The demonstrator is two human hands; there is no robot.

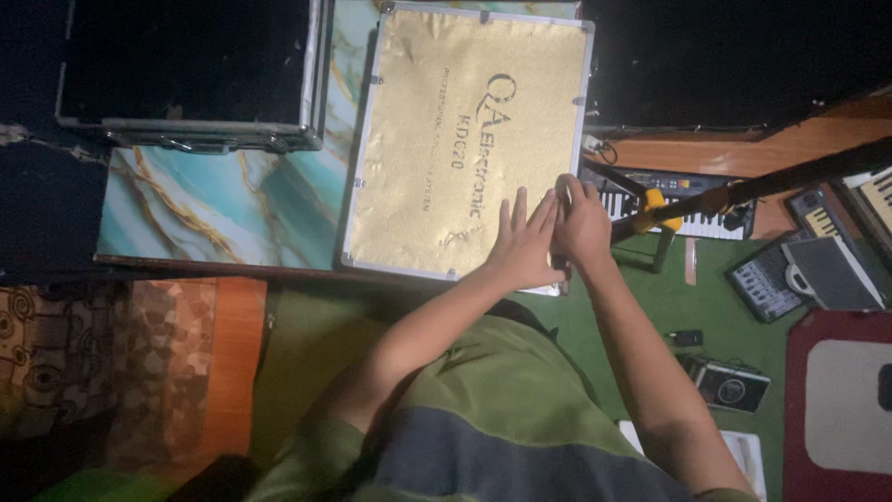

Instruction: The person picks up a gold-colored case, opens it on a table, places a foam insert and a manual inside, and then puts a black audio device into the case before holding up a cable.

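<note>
Currently your left hand (522,244) lies flat, fingers spread and together with nothing gripped, on the lower right area of the gold case lid (465,139). Your right hand (581,223) sits just beside it, touching it, fingers curled over the lid's right edge near the lower corner; whether they clamp a latch there cannot be told. The lid lies closed and flat on the marble-patterned tabletop (214,209), so judged from this position the case is shut and pressed down, while any fastening at the edge is not confirmed. Note the lid surface: a grainy, glittering gold sheet, rectangular, framed in bright metal trim with small corner fittings. Behind it stands a second open case (186,74) with a dark interior and metal rim. To your right, a dark stand arm with a yellow clamp (655,206) crosses above a small keyboard (669,200) on the green floor covering (706,297).
</note>
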